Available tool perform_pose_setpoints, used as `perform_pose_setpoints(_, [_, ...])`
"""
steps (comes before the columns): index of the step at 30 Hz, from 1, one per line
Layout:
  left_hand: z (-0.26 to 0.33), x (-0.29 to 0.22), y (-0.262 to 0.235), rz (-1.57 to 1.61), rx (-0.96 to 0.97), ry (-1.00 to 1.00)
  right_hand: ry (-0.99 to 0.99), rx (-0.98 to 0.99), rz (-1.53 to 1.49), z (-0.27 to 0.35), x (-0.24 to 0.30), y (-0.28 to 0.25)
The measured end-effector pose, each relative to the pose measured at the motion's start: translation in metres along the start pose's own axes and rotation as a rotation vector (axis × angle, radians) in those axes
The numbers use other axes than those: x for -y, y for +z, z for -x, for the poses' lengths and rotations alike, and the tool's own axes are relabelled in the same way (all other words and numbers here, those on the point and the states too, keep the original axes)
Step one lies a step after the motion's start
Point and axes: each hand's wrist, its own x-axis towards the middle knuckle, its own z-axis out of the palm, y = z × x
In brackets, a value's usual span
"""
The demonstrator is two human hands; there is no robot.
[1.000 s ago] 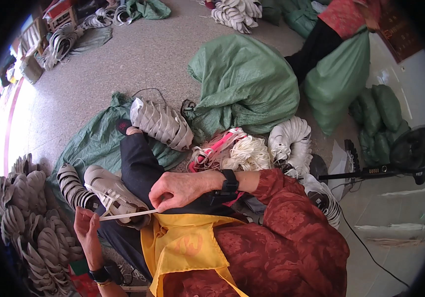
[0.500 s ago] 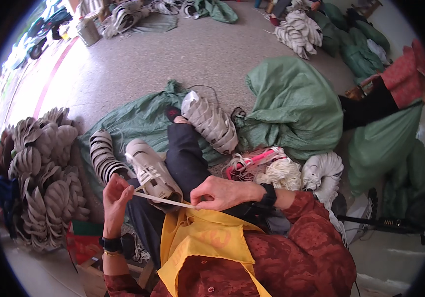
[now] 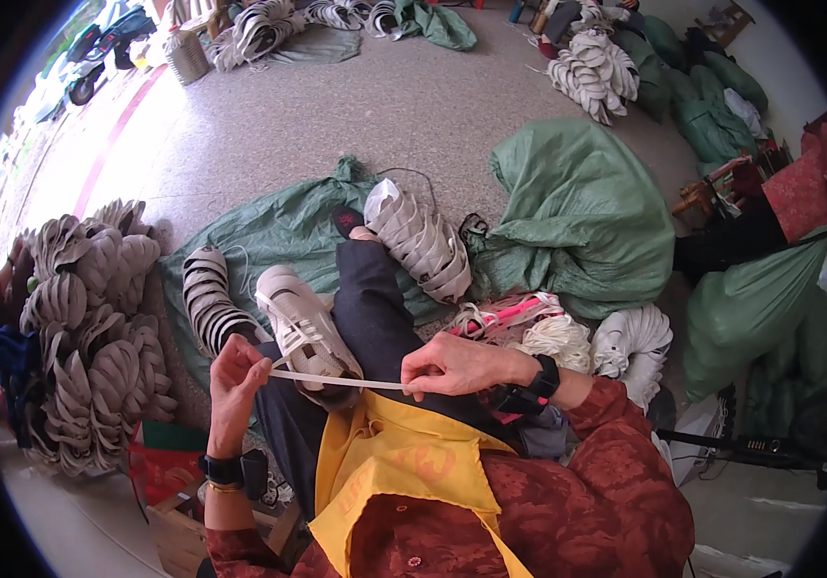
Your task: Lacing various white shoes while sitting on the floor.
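A white lace (image 3: pixel 341 380) was stretched between two pinching hands.
The fingers (image 3: pixel 251 366) of the left hand (image 3: pixel 231 380) grasped the lace on one side, those of the right hand (image 3: pixel 463 364) on the other; it ran across the near end of a pale shoe (image 3: pixel 325 339), toe pointing away, beside a dark-trousered leg (image 3: pixel 367 284). Beyond lay green sacking (image 3: pixel 259 231); to the left, piled pale pieces (image 3: pixel 95 308).

Over the last second your view has turned left and upward, bringing a scooter (image 3: pixel 105 46) into the upper left corner. Your right hand (image 3: pixel 457 364) and left hand (image 3: pixel 236 374) have spread farther apart, lengthening the white flat lace (image 3: pixel 346 381) between them.
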Motion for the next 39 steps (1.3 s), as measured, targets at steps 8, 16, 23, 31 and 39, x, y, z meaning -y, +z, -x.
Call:
perform_pose_setpoints(8, [0.002,0.009,-0.006,0.001,-0.064,0.001,0.099,-0.017,-0.043,0.013,-0.016,-0.017])
perform_pose_setpoints(16, [0.002,0.015,-0.009,-0.02,-0.123,-0.005,0.113,-0.096,-0.084,0.023,-0.036,-0.022])
perform_pose_setpoints(23, [0.002,0.032,-0.024,0.054,-0.09,0.019,0.124,-0.174,-0.247,0.022,-0.049,-0.015])
perform_pose_setpoints(31, [0.0,0.04,-0.038,0.202,-0.082,-0.001,0.154,-0.221,-0.2,0.037,-0.06,0.002])
perform_pose_setpoints(39, [-0.001,0.036,-0.045,0.257,-0.04,-0.038,0.135,-0.283,-0.188,0.047,-0.065,0.003])
